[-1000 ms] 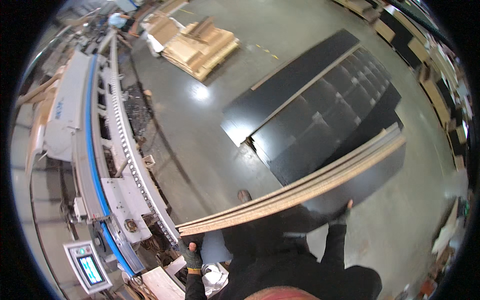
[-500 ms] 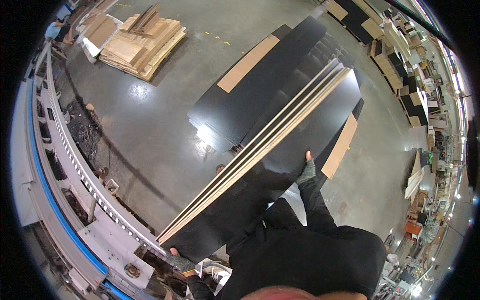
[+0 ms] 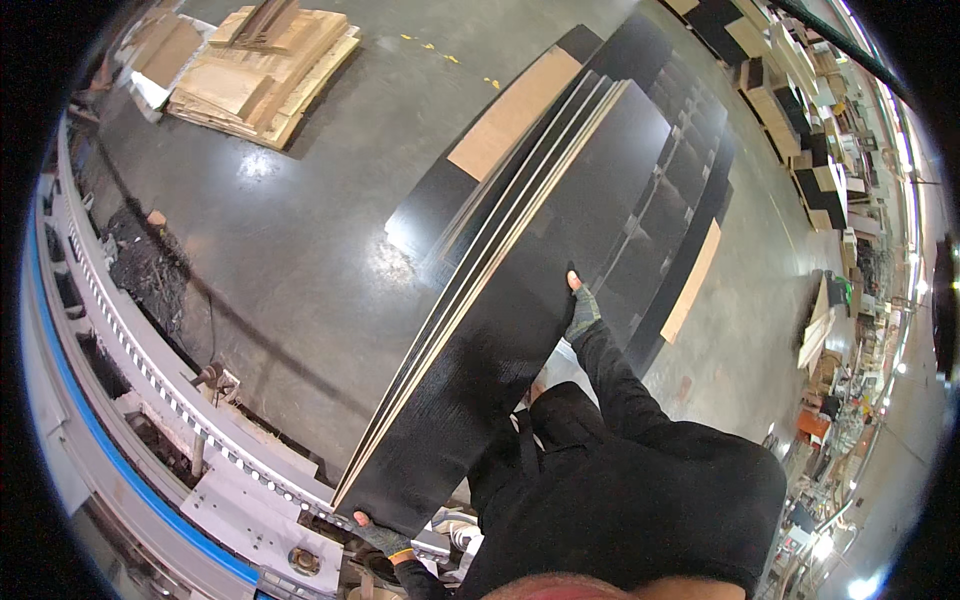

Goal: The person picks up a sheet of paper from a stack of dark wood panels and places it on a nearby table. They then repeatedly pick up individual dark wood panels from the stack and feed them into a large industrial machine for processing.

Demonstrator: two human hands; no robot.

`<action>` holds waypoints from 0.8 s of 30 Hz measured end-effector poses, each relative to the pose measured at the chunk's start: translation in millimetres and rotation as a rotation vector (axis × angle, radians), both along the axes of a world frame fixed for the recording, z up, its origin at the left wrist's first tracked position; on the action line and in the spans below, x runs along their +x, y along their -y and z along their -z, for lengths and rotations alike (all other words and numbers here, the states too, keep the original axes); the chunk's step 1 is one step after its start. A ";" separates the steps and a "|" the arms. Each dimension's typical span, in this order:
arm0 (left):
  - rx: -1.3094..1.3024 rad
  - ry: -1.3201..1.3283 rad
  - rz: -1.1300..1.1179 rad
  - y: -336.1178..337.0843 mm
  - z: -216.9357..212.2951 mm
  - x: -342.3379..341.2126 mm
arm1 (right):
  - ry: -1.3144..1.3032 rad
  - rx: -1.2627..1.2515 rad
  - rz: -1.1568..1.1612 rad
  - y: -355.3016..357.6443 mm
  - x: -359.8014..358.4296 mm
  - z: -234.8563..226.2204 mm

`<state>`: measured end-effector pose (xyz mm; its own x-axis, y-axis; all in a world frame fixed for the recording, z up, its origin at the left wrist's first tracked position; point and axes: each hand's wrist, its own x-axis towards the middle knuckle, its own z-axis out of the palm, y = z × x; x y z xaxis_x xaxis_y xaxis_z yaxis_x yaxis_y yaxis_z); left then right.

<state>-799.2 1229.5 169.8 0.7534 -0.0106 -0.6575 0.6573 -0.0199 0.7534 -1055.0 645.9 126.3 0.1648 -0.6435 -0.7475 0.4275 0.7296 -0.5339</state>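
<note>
This looks like a woodworking factory floor (a hall, really, given its breadth), where a long machine (image 3: pixel 250 515) with a blue strip (image 3: pixel 120 462) and a row of small pale pieces runs down the left side. Sheet material is everywhere: a light wood stack (image 3: pixel 260 85) at upper left, dark panels (image 3: pixel 685 190) laid out low, black-and-tan piles (image 3: pixel 825 195) along the right, and a bundle of black-faced boards (image 3: pixel 520 270) up close. Yellow marks (image 3: pixel 451 58) dot the smooth grey floor (image 3: pixel 320 220).
</note>
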 end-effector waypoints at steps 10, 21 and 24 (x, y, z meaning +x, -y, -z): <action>-0.171 -0.475 0.027 76.7 54.1 2.2 | -0.406 -0.230 -0.020 59.8 -6.0 69.3; -0.030 -0.329 0.449 155.8 106.0 4.1 | -0.673 -0.247 0.021 158.5 -12.9 81.4; 0.587 -0.004 0.859 217.8 40.9 28.9 | -0.560 -0.304 0.031 166.0 -13.9 80.3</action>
<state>-770.3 1011.7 128.9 0.6414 -0.2199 -0.7350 0.2505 -0.8455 0.4716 -1069.0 479.9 46.0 -0.2201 -0.8385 -0.4986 0.0418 0.5025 -0.8636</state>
